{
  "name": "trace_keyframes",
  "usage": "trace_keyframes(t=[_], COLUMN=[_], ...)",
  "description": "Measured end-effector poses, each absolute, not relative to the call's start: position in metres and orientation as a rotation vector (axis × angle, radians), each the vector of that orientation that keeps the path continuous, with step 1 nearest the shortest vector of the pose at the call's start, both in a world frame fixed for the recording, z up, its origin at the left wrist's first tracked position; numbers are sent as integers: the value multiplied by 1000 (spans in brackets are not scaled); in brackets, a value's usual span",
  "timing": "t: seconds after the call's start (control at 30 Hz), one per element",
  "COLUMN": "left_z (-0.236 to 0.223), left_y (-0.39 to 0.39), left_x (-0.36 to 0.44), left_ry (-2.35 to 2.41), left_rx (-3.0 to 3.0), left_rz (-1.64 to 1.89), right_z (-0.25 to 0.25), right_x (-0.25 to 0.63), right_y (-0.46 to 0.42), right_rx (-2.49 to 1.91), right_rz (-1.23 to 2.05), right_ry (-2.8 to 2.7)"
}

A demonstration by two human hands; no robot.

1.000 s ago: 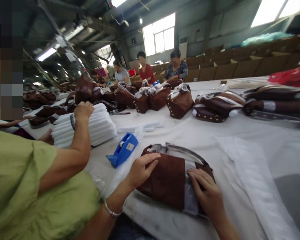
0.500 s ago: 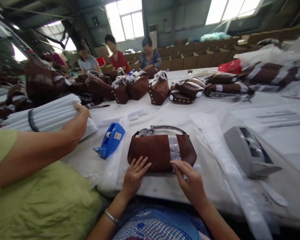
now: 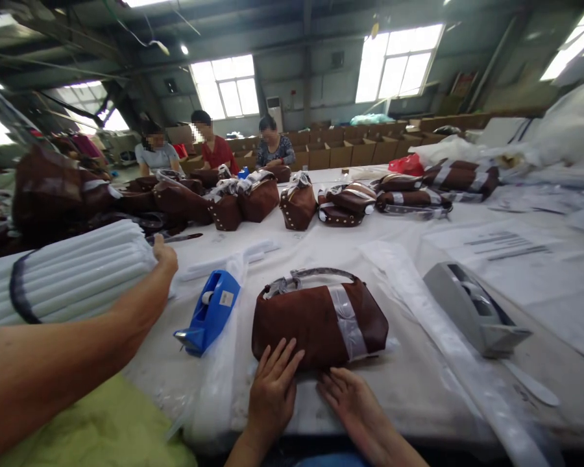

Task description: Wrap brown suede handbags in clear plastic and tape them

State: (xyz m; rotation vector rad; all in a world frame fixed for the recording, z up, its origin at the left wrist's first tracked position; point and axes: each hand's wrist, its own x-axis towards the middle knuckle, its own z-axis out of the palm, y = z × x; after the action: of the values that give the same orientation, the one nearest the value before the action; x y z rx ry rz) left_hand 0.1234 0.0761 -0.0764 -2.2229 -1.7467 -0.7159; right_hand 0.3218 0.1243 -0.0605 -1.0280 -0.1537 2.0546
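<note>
A brown suede handbag [image 3: 311, 319] lies flat on the white table [image 3: 418, 383] in front of me, its handle wrapped and a clear tape band [image 3: 348, 324] across its right part. My left hand [image 3: 272, 389] rests with fingers spread on the bag's near edge. My right hand [image 3: 350, 401] lies flat on the table just below the bag, fingers stretched toward its lower edge. Neither hand holds anything.
A co-worker's arm [image 3: 78, 344] in a green top reaches to a bundle of white foam sheets [image 3: 63, 272] at left. A blue tape dispenser [image 3: 209, 311] sits left of the bag, a grey one [image 3: 472, 308] right. Several brown bags [image 3: 296, 204] and three seated people are farther back.
My right hand slid off the tape band down to the table below the bag. My left hand stays on the bag's near edge. The view tilted up; the co-worker's hand moved along the foam bundle.
</note>
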Motion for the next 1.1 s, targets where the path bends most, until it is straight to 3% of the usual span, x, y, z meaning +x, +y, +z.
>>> trace_keyframes(t=[0.13,0.33,0.57,0.7,0.83,0.97,1.1], left_z=[-74,-87,-93,-89,-96,-102,-99], left_y=[76,80,95,100,102,104,105], left_x=[117,104,96,99,101,99,100], left_ry=[-1726,-1673,-1561,-1556,-1521,-1460,-1465], left_rx=[-2201,-2148,-2061,-2092,-2143,-2214,-2210], left_rz=[-770,-850,-885,-918,-890,-828,-856], right_z=[-47,-15,-8,-12,-18,-31,-54], right_x=[305,290,289,321,395,483,540], right_y=[130,129,137,147,162,181,198], right_rx=[-1018,-959,-897,-1024,-1200,-1491,-1645], right_rz=[2081,2091,2149,2099,1283,347,-69], right_ry=[-163,-622,-544,-1068,-1829,-1873,-1905])
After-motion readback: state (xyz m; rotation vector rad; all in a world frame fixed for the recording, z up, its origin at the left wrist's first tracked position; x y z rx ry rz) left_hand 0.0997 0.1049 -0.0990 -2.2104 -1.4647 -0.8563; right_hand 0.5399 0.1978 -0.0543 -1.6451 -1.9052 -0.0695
